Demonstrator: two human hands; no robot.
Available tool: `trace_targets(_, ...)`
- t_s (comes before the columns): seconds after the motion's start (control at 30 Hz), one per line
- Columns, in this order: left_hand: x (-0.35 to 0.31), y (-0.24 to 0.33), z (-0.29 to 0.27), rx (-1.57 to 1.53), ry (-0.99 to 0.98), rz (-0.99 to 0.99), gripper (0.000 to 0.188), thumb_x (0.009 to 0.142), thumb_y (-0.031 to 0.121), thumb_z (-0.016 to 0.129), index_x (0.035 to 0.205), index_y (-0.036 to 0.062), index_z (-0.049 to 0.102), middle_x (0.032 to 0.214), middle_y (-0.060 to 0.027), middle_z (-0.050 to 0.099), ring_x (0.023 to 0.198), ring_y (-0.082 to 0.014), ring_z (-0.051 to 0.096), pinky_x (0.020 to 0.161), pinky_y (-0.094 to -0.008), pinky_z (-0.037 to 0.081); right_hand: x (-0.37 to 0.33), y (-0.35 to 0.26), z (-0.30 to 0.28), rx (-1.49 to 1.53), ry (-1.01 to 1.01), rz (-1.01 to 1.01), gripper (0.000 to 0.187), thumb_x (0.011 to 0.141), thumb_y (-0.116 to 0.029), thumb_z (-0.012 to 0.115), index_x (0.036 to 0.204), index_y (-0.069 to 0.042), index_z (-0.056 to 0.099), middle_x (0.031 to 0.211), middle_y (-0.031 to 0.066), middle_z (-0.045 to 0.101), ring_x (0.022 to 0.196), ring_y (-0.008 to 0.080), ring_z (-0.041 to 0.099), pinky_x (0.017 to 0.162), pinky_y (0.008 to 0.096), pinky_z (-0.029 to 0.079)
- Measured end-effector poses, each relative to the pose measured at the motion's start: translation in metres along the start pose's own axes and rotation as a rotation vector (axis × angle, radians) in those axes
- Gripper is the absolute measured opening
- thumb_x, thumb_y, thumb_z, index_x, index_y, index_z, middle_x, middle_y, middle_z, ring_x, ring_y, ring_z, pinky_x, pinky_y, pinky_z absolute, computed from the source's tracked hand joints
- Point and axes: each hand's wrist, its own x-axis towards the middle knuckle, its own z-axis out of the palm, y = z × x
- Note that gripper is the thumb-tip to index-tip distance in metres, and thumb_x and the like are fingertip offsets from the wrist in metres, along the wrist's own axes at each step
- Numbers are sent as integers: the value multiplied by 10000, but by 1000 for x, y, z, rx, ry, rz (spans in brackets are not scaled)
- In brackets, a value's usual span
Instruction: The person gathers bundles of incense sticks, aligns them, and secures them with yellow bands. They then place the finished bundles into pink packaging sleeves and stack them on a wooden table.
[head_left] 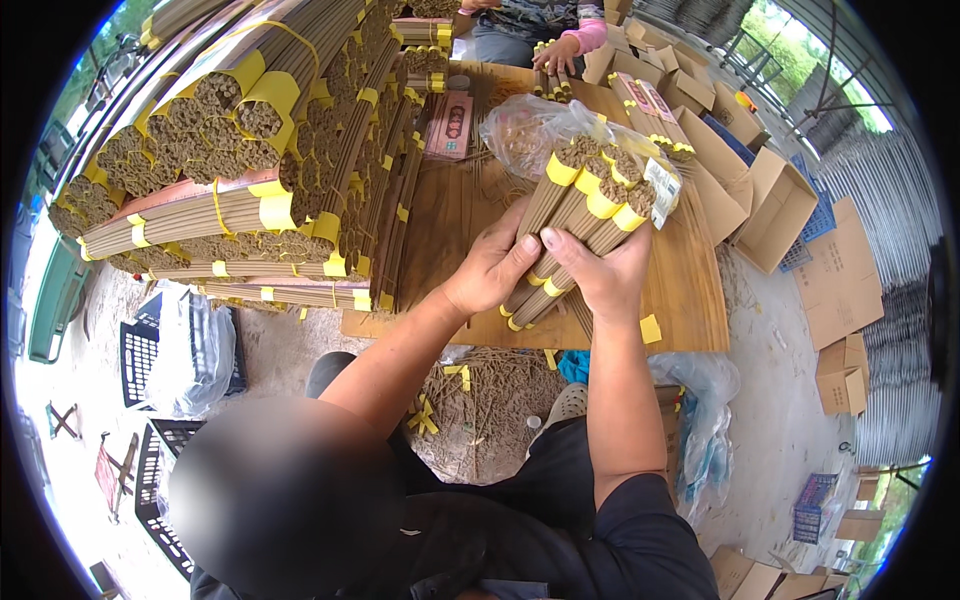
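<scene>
Several bundles of brown incense sticks [575, 215], wrapped with yellow paper bands, are held together between my two hands, tilted over the wooden table. My left hand [493, 262] is closed around their left side, its thumb lying across the sticks. From the other side my right hand [608, 272] grips them, thumb pressed on top near the left thumb; its fingers are mostly hidden behind the bundles. A white label [663, 190] shows beside the bundles' upper right end. Just beyond lies a clear plastic bag [530, 135] on the table.
A tall stack of banded incense bundles [215, 140] fills the table's left. Across the wooden table [690, 290], another person's hand [556, 55] touches small bundles. Open cardboard boxes [775, 205] stand to the right. Broken sticks [490, 410] litter the floor below; black crates [140, 365] stand left.
</scene>
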Motion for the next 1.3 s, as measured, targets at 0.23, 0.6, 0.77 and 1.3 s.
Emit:
trace_targets(0.23,5,-1,9,-21,22,11,642,1031,298,591,1543,1,342,1470,-166,506,1363,-244,470,1147,-381,353,-2,-6,-8,-57,-2,7,834,731,-47,807,1446,44,387,1288,120,585,1164,188,589,1017,371,485)
trace_targets(0.6,-2,-7,12,138,118,13,491,1002,270,635,1380,-2,481,1217,-170,653,1138,-257,632,993,-387,481,0,-3,-15,-18,-30,3,546,769,-81,855,1225,4,568,1097,75,685,959,147,663,877,326,547)
trace_targets(0.77,-2,-15,11,157,113,114,446,1011,274,595,1348,-3,499,1202,-183,613,1112,-288,612,986,-396,472,-3,2,-11,45,-39,-64,469,779,-74,851,1170,6,605,1047,63,698,928,132,663,846,306,545)
trace_targets(1.3,0,-17,2,101,-124,-133,1067,650,417,947,1471,3,404,1351,-150,583,1252,-232,559,1062,-388,451,-5,-5,-10,30,-47,27,505,762,-77,866,1179,17,598,1049,75,695,935,144,670,837,318,562)
